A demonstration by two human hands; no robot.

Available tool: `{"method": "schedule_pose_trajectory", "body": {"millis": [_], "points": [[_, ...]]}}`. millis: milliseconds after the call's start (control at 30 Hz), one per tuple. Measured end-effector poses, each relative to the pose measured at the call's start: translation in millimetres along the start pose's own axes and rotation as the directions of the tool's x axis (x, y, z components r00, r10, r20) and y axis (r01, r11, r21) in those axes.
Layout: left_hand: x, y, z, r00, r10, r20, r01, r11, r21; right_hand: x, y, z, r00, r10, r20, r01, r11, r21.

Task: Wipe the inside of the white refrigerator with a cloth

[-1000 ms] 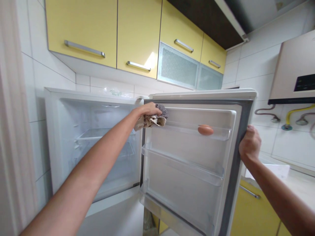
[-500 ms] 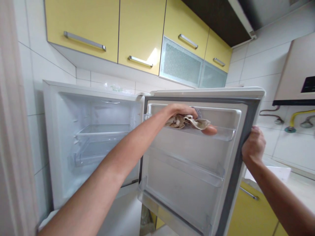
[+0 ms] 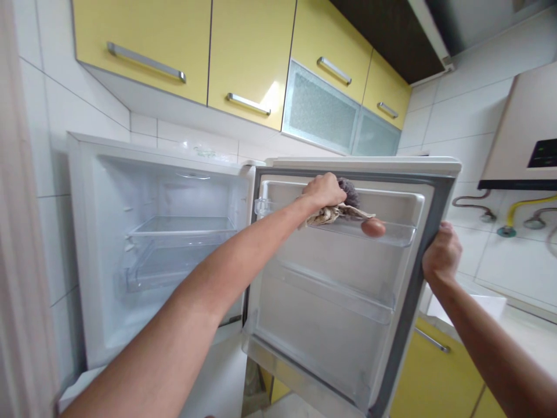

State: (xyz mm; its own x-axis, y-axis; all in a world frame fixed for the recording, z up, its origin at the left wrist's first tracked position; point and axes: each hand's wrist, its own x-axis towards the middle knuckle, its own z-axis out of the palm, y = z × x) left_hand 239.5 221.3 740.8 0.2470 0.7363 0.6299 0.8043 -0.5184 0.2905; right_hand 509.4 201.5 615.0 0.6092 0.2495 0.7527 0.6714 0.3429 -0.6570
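Observation:
My left hand (image 3: 324, 190) is closed around a crumpled cloth (image 3: 328, 216), beige with dark patches, at the top shelf (image 3: 398, 233) of the open fridge door (image 3: 331, 261). A dark grey fuzzy part (image 3: 348, 193) shows beyond the knuckles; whether it belongs to the cloth I cannot tell. Just right of the cloth's hanging corner, a brown egg (image 3: 373, 227) sits in the clear shelf. My right hand (image 3: 441, 253) grips the outer edge of the door, its fingers curled behind the grey seal and partly hidden.
The fridge compartment (image 3: 104, 255) at left has a glass shelf (image 3: 183, 225) and a clear drawer (image 3: 161, 267). Yellow cabinets (image 3: 248, 52) hang above the door. A water heater (image 3: 522, 133) and a yellow gas pipe (image 3: 528, 201) are on the right wall.
My left hand has risen slightly and shifted right with the cloth, uncovering more of the egg and the dark fuzzy part. My right hand stays on the door edge.

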Motion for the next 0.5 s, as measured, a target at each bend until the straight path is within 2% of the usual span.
{"method": "schedule_pose_trajectory", "body": {"millis": [100, 233, 367, 500], "points": [[-6.9, -25.8, -10.5, 0.993, -0.005, -0.121, 0.02, 0.993, 0.118, 1.5, 1.6, 0.5, 1.0, -0.009, -0.015, 0.009, 1.0, 0.003], [-12.4, -90.8, -33.1, 0.96, -0.065, -0.272, 0.132, 0.962, 0.239, 3.1, 6.8, 2.7, 1.0, 0.003, -0.028, -0.003, 1.0, -0.016], [-22.0, -150.3, -52.9, 0.872, -0.151, -0.465, 0.229, 0.966, 0.115, 8.9, 12.9, 5.6, 0.999, 0.005, -0.035, -0.007, 0.998, -0.057], [-49.0, -182.7, -62.4, 0.781, -0.144, -0.608, 0.173, 0.985, -0.011, 16.3, 13.8, 7.4, 0.996, 0.053, -0.075, -0.06, 0.992, -0.108]]}}
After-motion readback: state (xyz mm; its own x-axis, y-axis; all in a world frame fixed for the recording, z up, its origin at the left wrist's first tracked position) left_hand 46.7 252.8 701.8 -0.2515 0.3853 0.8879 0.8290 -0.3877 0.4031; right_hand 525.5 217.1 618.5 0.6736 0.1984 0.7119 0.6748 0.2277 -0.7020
